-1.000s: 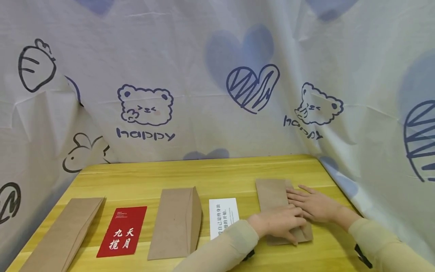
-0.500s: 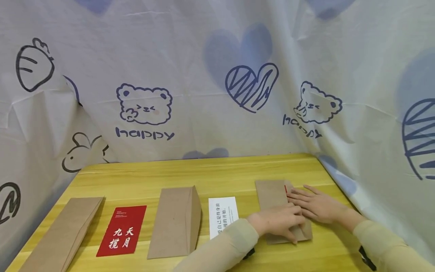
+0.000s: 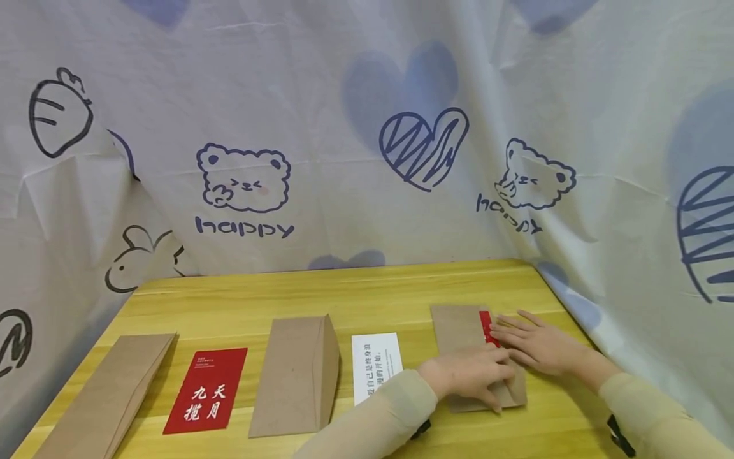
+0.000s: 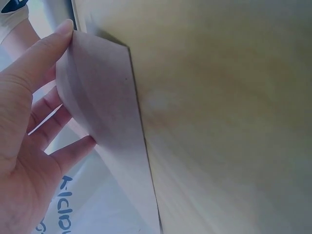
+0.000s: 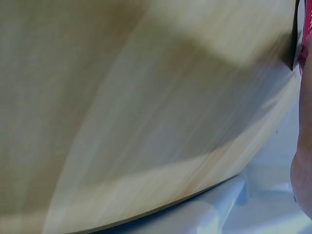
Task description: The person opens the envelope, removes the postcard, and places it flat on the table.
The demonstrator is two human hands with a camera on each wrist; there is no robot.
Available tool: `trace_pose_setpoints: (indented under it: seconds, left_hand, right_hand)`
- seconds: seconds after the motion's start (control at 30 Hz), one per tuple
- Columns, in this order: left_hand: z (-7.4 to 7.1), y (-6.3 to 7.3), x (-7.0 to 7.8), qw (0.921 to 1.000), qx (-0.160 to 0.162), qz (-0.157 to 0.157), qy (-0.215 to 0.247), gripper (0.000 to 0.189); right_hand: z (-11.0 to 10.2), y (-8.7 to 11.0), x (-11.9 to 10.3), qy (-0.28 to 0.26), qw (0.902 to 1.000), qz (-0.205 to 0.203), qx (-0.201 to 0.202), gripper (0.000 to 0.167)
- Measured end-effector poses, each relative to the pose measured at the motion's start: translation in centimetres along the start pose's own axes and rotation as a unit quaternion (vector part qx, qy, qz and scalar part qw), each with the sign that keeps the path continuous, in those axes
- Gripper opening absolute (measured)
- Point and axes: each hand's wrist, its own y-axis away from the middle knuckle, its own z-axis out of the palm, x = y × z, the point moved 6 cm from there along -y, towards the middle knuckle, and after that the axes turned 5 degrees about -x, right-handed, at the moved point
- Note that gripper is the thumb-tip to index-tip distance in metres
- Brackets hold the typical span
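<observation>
A brown paper envelope [image 3: 459, 331] lies at the right of the table in the head view. My left hand [image 3: 467, 371] rests across it, fingers spread on the paper and thumb near its front edge; the left wrist view shows the thumb and fingertips touching the envelope [image 4: 105, 92]. A strip of a red card [image 3: 486, 326] shows at the envelope's right side, beside the fingertips of my right hand [image 3: 536, 344]. That hand lies with straight fingers over the envelope's right part, its thumb hidden. At the right wrist view's edge, a bit of red [image 5: 308, 22] shows by the hand.
Left of the hands lie a white printed card [image 3: 367, 363], a brown envelope [image 3: 289, 376] with a raised side, a red card [image 3: 206, 392] with white characters and another brown envelope [image 3: 109, 395]. A patterned curtain [image 3: 332, 191] borders the wooden table [image 3: 367, 293].
My right hand has slid slightly to the right, and a widening red strip has come into sight beside its fingertips. The left hand has stayed in place.
</observation>
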Motion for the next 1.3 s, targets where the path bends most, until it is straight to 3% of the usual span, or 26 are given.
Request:
trace_pose_setpoints:
  seconds: [0.37, 0.6, 0.8, 1.03, 1.3]
  left_hand:
    - [0.3, -0.2, 0.0, 0.9999, -0.004, -0.004, 0.011, 0.04]
    - [0.2, -0.3, 0.0, 0.9999, -0.001, -0.006, 0.011, 0.039]
    - [0.3, -0.3, 0.1, 0.9999, 0.001, -0.005, 0.015, 0.039]
    - [0.2, -0.3, 0.1, 0.9998, -0.004, -0.007, 0.016, 0.037]
    - [0.3, -0.3, 0.2, 0.9999, 0.0, -0.008, 0.012, 0.037]
  right_hand:
    - [-0.1, 2.2, 0.0, -0.013, 0.9988, 0.047, 0.001, 0.043]
    - [-0.6, 2.7, 0.0, -0.012, 0.9984, 0.051, 0.02, 0.042]
    - [-1.5, 1.7, 0.2, -0.041, 0.9949, 0.087, 0.029, 0.038]
    - [-1.3, -0.3, 1.0, -0.037, 0.9902, 0.131, 0.03, 0.036]
    - [0.6, -2.0, 2.7, -0.048, 0.9705, 0.233, -0.04, 0.044]
